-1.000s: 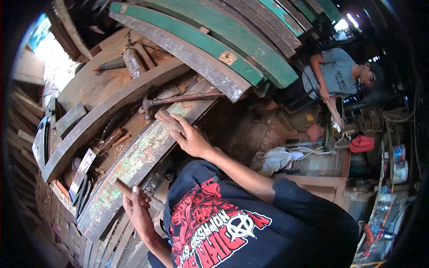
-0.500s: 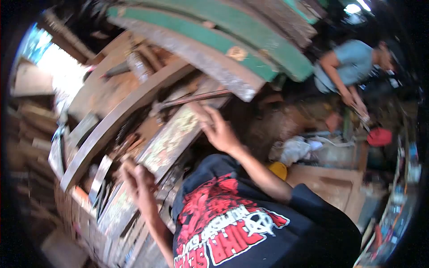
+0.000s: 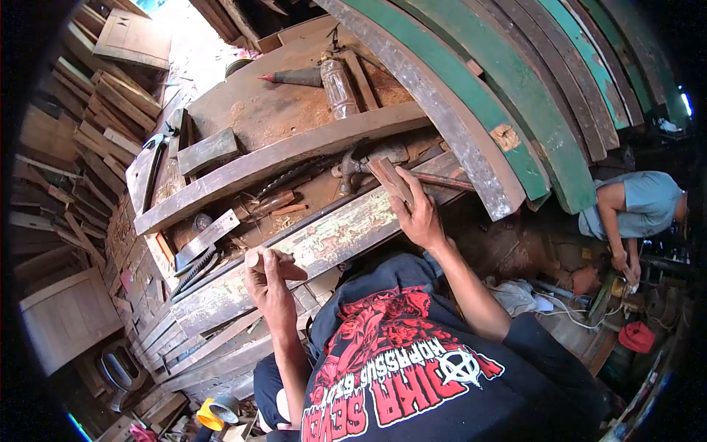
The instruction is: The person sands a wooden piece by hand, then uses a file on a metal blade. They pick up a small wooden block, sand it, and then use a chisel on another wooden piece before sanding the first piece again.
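My left hand is closed around a short wooden piece above the near end of a long, paint-worn plank. Part of that piece is hidden by the fingers. In my right hand is a small flat wooden block, gripped between thumb and fingers and tilted over the plank's far part. A claw hammer lies just beyond the block, on the bench. The two hands are apart, and both pieces are held up off the plank.
A curved beam crosses the bench, with a plastic bottle behind it. A handsaw lies at the left. Green curved timbers jut in at upper right. A person in a blue shirt works at the right.
The view has swung, so the bench and timbers sit farther right and more of the left floor shows. Both hands stay raised over the plank, still holding the wooden pieces.
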Demonstrator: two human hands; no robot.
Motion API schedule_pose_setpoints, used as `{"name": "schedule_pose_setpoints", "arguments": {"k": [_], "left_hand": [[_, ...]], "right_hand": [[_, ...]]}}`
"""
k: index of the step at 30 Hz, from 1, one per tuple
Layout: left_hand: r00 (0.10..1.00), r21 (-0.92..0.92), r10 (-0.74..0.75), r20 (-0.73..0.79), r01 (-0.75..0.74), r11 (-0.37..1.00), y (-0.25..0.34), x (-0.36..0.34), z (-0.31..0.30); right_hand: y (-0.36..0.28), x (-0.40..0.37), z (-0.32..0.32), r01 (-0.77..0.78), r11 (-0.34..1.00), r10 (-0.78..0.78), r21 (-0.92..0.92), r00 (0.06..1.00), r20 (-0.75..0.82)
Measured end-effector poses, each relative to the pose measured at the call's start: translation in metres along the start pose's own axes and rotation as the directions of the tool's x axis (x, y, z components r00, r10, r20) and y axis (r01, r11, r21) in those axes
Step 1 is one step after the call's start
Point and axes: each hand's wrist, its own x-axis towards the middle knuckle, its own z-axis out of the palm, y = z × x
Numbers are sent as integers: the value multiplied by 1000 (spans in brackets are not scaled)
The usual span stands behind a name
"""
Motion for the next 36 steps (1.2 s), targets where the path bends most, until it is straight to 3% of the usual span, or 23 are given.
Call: {"name": "schedule_pose_setpoints", "arguments": {"k": [3,4,7,11,15,21,25,29,36], "left_hand": [[998,-19,64,9,-64,998,-15,9,-4],[999,-95,-33,-19,31,995,-8,7,4],[990,-62,24,-138,-33,998,-23,13,16],[981,-124,35,-189,-59,991,-42,18,22],[993,-156,-15,-115,-3,988,-32,13,30],[983,-215,-84,-161,48,975,-28,15,36],[925,-287,-66,-373,-48,957,-18,22,53],[901,-217,90,-424,-198,956,-36,36,44],[879,-169,169,-446,-268,948,-31,31,45]], "right_hand": [[7,12,-3,15,999,-13,-36,998,54],[12,14,-3,0,1000,0,0,997,71],[21,17,-6,-19,1000,19,0,992,123],[44,16,0,73,997,-74,16,996,54],[48,15,2,49,998,-49,29,999,11],[60,14,7,75,997,-75,11,997,-32],[61,16,6,99,995,-98,31,995,-32],[63,17,6,129,991,-128,25,991,-34],[69,14,6,107,992,-106,61,994,-20]]}}
